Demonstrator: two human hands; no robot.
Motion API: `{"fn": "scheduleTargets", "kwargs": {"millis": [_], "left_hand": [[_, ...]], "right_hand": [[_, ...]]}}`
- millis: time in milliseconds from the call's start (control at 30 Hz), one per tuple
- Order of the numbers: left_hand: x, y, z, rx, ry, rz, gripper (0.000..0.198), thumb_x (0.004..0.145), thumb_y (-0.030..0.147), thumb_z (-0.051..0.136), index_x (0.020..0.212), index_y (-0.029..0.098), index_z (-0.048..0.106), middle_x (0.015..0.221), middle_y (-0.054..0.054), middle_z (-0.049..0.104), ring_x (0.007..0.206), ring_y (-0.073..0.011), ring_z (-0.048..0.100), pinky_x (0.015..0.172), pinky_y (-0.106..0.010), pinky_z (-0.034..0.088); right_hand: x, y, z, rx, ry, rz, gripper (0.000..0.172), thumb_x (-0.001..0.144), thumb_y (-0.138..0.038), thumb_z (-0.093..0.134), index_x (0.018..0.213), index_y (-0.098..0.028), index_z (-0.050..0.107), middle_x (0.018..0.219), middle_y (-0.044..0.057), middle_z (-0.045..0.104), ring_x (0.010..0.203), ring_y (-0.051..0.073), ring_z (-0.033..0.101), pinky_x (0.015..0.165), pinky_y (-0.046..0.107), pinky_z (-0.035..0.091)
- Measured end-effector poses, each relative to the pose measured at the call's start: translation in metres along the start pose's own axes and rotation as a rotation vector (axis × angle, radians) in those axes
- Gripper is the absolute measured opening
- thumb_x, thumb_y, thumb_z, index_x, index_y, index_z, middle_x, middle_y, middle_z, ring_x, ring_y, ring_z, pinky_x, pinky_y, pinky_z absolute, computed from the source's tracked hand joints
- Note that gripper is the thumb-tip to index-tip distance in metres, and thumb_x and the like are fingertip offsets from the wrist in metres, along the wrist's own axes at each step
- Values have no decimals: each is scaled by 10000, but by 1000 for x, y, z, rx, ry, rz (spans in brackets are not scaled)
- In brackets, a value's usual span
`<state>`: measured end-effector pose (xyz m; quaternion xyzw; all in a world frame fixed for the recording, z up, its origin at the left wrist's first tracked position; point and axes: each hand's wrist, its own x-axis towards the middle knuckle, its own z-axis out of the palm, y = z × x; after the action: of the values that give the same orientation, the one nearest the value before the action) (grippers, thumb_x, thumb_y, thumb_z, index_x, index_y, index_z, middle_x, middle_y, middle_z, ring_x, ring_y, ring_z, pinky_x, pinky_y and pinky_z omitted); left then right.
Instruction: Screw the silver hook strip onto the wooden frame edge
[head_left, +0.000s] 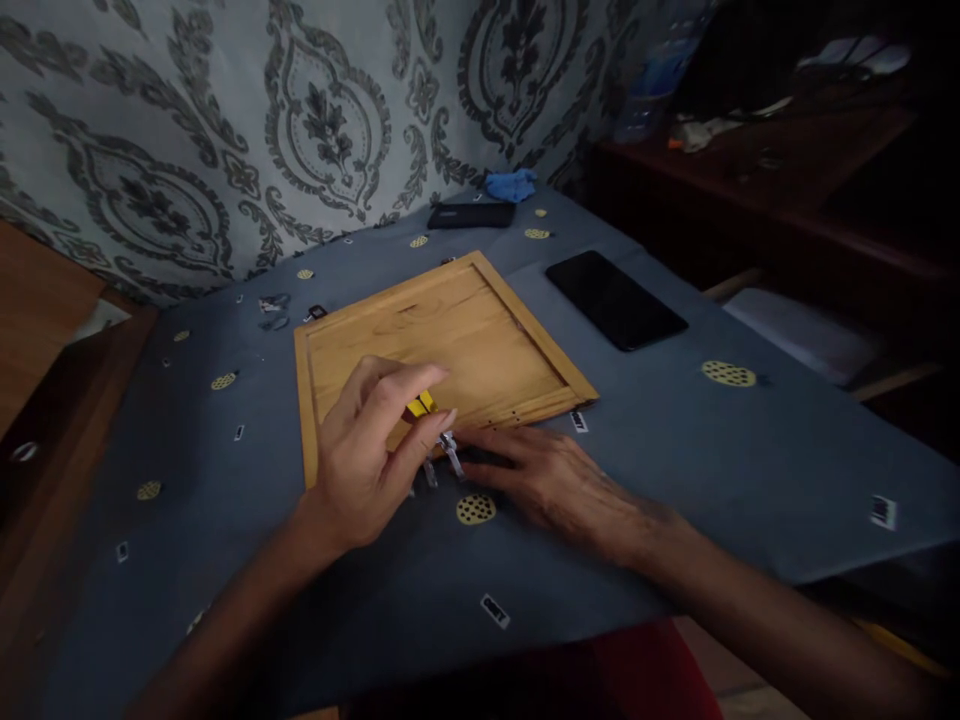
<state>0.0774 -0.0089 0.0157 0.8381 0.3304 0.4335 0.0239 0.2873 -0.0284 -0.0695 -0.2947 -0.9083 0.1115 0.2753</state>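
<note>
Two hands work at the near edge of one wooden tray (465, 340). The left hand (371, 455) is closed in a pinch, thumb and fingers clamped on one small tool (448, 443) with a yellow handle and metal tips, held just over the tray's front rim. The right hand (551, 480) lies palm down on the blue-grey tablecloth (750, 450), fingers stretched and gripping nothing, its fingertips just beside the tool's tips. Two dark phones lie apart: one phone (615, 298) right of the tray, a second phone (471, 215) behind it, near one blue rag (510, 184).
</note>
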Motion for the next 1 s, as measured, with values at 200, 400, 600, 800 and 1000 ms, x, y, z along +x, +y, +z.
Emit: {"fn": "scheduleTargets", "kwargs": {"millis": [200, 400, 600, 800, 1000], "left_hand": [[-1, 1, -4, -45, -55, 7, 325, 941, 96, 592, 1242, 214, 569, 990, -40, 674, 895, -149, 643, 796, -293, 571], [-5, 0, -7, -41, -56, -80, 353, 934, 142, 624, 1269, 213, 538, 1064, -42, 707, 943, -151, 686, 873, -295, 582], [-2, 0, -7, 30, -51, -23, 306, 931, 174, 645, 1225, 217, 574, 1011, -44, 685, 904, -158, 663, 743, -279, 578], [-4, 1, -7, 10, -7, -28, 335, 891, 136, 696, 1190, 262, 613, 955, -1, 678, 878, -146, 650, 776, -295, 567], [-7, 6, -15, -22, -51, -135, 475, 873, 139, 716, 1306, 290, 595, 1059, 5, 713, 974, -157, 690, 899, -310, 577]], "right_hand": [[-1, 1, 1, 27, 4, -3, 366, 885, -31, 589, 1165, -235, 706, 1373, 82, 645, 1156, 227, 676, 929, 405, 593], [1, 1, 0, 15, 18, -23, 358, 891, -29, 563, 1147, -227, 716, 1344, 83, 665, 1142, 228, 681, 924, 383, 588], [1, -1, -2, -23, -33, 9, 345, 884, -51, 600, 1150, -238, 715, 1392, 75, 633, 1146, 233, 674, 916, 400, 589], [2, -2, -4, -25, -83, 18, 335, 879, -66, 615, 1159, -223, 710, 1397, 74, 627, 1094, 246, 689, 901, 405, 592], [1, 0, -3, -3, -62, -1, 406, 862, -21, 596, 1214, -208, 677, 1383, 97, 632, 1150, 249, 666, 933, 412, 576]]}}
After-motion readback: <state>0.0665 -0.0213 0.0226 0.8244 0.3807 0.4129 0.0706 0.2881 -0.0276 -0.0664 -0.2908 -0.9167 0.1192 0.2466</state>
